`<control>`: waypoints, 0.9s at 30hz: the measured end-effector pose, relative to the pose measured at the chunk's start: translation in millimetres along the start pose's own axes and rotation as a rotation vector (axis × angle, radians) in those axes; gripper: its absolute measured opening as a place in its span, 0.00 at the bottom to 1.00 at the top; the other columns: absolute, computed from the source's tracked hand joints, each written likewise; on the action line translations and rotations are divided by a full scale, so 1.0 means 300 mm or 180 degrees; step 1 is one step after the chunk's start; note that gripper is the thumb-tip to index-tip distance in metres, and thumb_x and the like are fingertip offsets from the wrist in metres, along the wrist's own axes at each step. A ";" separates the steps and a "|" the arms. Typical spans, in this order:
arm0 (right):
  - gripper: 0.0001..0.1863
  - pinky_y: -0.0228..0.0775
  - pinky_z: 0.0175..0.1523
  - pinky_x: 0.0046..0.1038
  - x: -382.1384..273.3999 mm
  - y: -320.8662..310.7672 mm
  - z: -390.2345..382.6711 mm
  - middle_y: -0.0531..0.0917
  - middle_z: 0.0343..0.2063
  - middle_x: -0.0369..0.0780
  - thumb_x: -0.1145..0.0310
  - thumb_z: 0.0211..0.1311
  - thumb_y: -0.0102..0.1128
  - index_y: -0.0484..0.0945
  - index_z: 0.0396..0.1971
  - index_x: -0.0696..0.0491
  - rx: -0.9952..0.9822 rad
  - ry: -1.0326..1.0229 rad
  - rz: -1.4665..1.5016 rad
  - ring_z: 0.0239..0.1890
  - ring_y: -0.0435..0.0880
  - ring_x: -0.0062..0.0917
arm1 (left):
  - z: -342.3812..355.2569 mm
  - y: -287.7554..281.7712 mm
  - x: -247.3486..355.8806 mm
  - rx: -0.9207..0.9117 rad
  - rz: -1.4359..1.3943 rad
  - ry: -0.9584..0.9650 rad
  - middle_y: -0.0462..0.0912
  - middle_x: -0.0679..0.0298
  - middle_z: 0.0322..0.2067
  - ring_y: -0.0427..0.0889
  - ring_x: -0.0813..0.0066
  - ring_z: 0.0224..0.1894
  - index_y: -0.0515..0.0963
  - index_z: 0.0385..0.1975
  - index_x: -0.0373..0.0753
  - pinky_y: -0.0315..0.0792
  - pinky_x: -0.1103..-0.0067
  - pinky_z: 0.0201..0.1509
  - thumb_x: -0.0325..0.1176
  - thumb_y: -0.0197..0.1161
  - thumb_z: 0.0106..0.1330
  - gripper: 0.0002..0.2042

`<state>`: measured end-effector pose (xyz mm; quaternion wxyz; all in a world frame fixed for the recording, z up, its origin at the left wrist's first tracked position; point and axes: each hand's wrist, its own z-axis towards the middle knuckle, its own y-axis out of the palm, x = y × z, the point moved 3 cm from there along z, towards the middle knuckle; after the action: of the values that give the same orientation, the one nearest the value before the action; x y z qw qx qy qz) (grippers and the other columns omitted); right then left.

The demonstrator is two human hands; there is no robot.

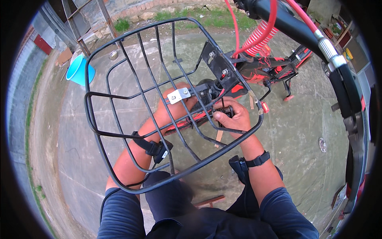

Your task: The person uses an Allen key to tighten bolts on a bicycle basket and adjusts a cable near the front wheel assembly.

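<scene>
A black wire basket (pixel 199 165) spreads in front of me, its open grid above both hands. Through its wires I see my left hand (pixel 177 101), curled beside a silver bracket (pixel 178 96) with two bolts. What those fingers grip is partly hidden. My right hand (pixel 235 115) is closed, thumb against fingers, at a dark ribbed part (pixel 227 111) below the basket. The exact kind of that part is unclear. A black plate (pixel 215 59) with bolts sits at the basket's far right side, against the red and black bicycle (pixel 258 73).
Red cables (pixel 274 16) loop across the upper right. A thick black tube (pixel 294 24) and a black arm with a silver collar (pixel 336 61) rise at the right. A light-blue bucket (pixel 80 71) stands far left, near a ladder (pixel 74 30). Concrete floor (pixel 294 131) lies around.
</scene>
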<state>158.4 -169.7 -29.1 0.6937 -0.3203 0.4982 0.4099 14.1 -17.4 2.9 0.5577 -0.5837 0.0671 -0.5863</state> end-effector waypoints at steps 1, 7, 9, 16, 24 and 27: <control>0.15 0.71 0.54 0.33 -0.002 0.003 -0.001 0.83 0.42 0.45 0.64 0.52 0.73 0.82 0.33 0.60 0.0008 0.0005 0.0012 0.46 0.81 0.31 | 0.003 0.012 -0.001 -0.0021 0.0048 0.0000 0.81 0.57 0.28 0.83 0.55 0.32 0.80 0.35 0.38 0.76 0.67 0.35 0.38 0.67 0.60 0.11; 0.16 0.71 0.54 0.32 0.008 0.000 -0.010 0.82 0.43 0.45 0.64 0.53 0.73 0.80 0.34 0.60 0.0007 0.0023 0.0126 0.45 0.81 0.30 | 0.008 0.042 0.012 -0.0290 0.0520 0.0113 0.79 0.53 0.34 0.82 0.54 0.37 0.76 0.41 0.36 0.75 0.66 0.39 0.39 0.62 0.65 0.13; 0.15 0.73 0.48 0.29 0.019 0.000 -0.014 0.80 0.43 0.43 0.66 0.55 0.72 0.80 0.36 0.60 0.0003 -0.0005 0.0084 0.41 0.81 0.27 | 0.011 0.043 0.030 -0.0366 0.0812 0.0391 0.77 0.51 0.34 0.81 0.52 0.36 0.75 0.41 0.36 0.74 0.65 0.38 0.38 0.61 0.66 0.12; 0.14 0.71 0.52 0.28 0.011 0.015 -0.028 0.77 0.48 0.42 0.67 0.58 0.70 0.78 0.39 0.59 -0.0028 0.0143 0.0425 0.46 0.79 0.25 | 0.016 0.053 0.032 -0.0551 0.0774 0.0499 0.75 0.51 0.34 0.80 0.50 0.36 0.74 0.43 0.36 0.73 0.63 0.36 0.35 0.61 0.65 0.12; 0.13 0.73 0.50 0.29 0.002 0.009 -0.009 0.79 0.46 0.41 0.67 0.58 0.70 0.80 0.37 0.59 -0.0145 -0.0012 0.0013 0.44 0.80 0.25 | 0.026 0.053 -0.014 -0.0397 0.1172 0.0862 0.80 0.54 0.33 0.84 0.53 0.36 0.77 0.41 0.39 0.77 0.64 0.37 0.38 0.59 0.65 0.11; 0.13 0.79 0.37 0.23 0.019 -0.012 -0.013 0.78 0.43 0.39 0.69 0.57 0.71 0.80 0.38 0.61 -0.0083 -0.0126 -0.0063 0.36 0.82 0.21 | 0.047 0.068 -0.001 -0.0557 0.1000 0.0547 0.81 0.54 0.32 0.84 0.54 0.36 0.78 0.40 0.40 0.77 0.65 0.36 0.38 0.59 0.65 0.10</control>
<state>160.9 -173.3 -35.7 0.7032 -0.3260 0.4758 0.4157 36.4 -16.6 -7.9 0.5816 -0.5601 0.2554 -0.5317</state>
